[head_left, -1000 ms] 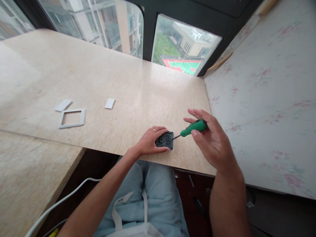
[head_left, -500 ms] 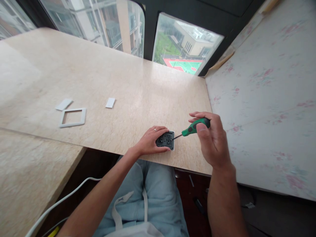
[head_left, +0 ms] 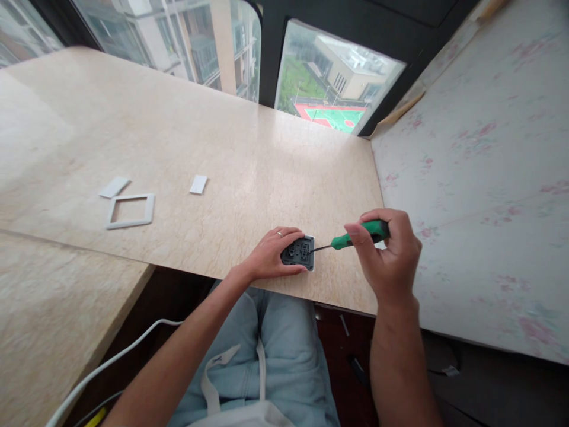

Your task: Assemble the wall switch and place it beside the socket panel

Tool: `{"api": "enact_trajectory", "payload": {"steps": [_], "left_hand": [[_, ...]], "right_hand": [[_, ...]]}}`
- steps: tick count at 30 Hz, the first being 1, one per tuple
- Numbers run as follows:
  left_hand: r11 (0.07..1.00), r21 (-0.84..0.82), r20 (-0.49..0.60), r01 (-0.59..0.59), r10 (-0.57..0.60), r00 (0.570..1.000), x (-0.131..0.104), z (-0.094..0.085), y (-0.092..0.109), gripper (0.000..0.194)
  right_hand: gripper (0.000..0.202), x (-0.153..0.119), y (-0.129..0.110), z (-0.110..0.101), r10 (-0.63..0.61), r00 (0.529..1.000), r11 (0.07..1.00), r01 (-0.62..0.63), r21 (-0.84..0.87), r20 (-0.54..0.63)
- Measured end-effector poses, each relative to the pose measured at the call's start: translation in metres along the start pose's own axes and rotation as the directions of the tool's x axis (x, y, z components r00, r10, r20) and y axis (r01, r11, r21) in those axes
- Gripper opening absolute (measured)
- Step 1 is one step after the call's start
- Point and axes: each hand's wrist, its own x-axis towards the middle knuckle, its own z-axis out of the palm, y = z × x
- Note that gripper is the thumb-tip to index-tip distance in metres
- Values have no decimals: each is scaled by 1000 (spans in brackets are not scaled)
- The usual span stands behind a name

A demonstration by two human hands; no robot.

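Note:
A wall switch module (head_left: 299,251), dark grey inside with a pale rim, lies on the marble counter near its front edge. My left hand (head_left: 273,254) grips it from the left, thumb along the near side and fingers along the far side. In my right hand (head_left: 393,255) is a green and black screwdriver (head_left: 355,236), held by its handle and tilted low. Its thin shaft slopes down to the left, and the tip meets the right part of the switch module. Exactly what the tip touches is too small to make out.
A white frame (head_left: 152,210), a white switch cover (head_left: 114,187) beside it and another small white cover (head_left: 198,184) lie to the left on the counter (head_left: 249,172). The papered wall (head_left: 480,196) rises close on the right. A white cable (head_left: 111,359) hangs at lower left.
My right hand has shifted slightly right and its fingers have closed further round the screwdriver handle, which now lies flatter. My left hand and the switch module stay in place.

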Motion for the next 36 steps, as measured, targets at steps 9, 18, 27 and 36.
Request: {"api": "enact_trajectory", "payload": {"steps": [9, 18, 27, 36], "left_hand": [[1000, -1, -2, 2, -2, 1000, 0, 0, 1, 71], [1000, 4, -6, -11, 11, 1000, 0, 0, 0, 71], [1000, -7, -5, -6, 6, 1000, 0, 0, 0, 71], [1000, 2, 5, -3, 3, 1000, 0, 0, 1, 71]], "right_hand": [[30, -8, -7, -5, 99, 964, 830, -216, 513, 247], [39, -7, 7, 3, 3, 998, 983, -14, 183, 62], [38, -9, -5, -9, 54, 953, 862, -196, 468, 299], [38, -9, 4, -1, 64, 995, 987, -74, 142, 71]]}}
